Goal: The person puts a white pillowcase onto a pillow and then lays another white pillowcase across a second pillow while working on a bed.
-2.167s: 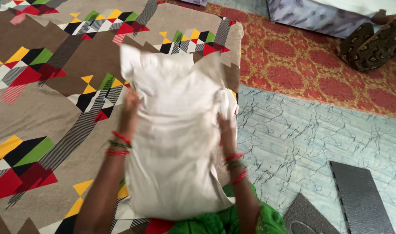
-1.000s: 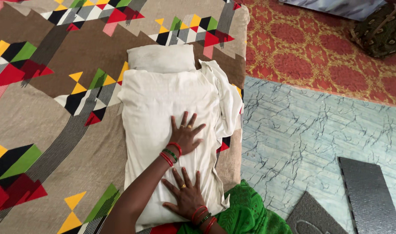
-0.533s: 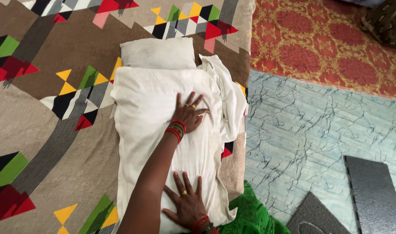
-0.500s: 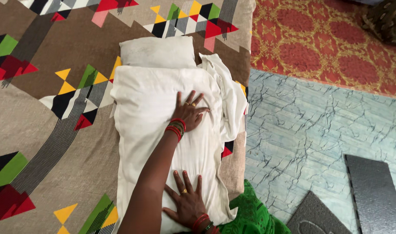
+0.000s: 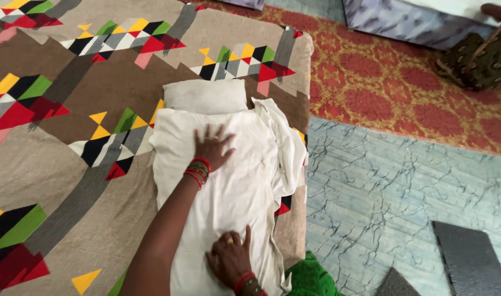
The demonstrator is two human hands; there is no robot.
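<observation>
Over on the left, the brown bedspread with bright red, yellow, green and black triangles [image 5: 58, 164] lies flat across the bed, and on its right part sits the white fabric pillowcase with the pillow inside it [image 5: 228, 186], long side running near to far, close to the bed's right edge. The left hand [image 5: 211, 148] has slid leftward across the upper half of the case since half a second ago, when it pressed nearer the right seam; now it sits left of centre, a sign the cloth is being smoothed flat rather than lifted. It lies palm down, fingers spread and extended, gripping nothing, with red and green bangles [image 5: 197, 169] at the wrist and the forearm reaching up from the near edge. Just beyond it, the bare off-white pillow end [image 5: 205, 96] pokes out of the far opening, as it did a moment back. The right hand [image 5: 228, 260] stays planted on the near end, palm down, fingers slightly curled against the cloth, holding nothing. To the right, a loose white fold of cloth [image 5: 286, 142] drapes off the bed edge above the pale marbled floor [image 5: 398, 181], and the red and gold patterned carpet [image 5: 404, 87] lies farther off.
</observation>
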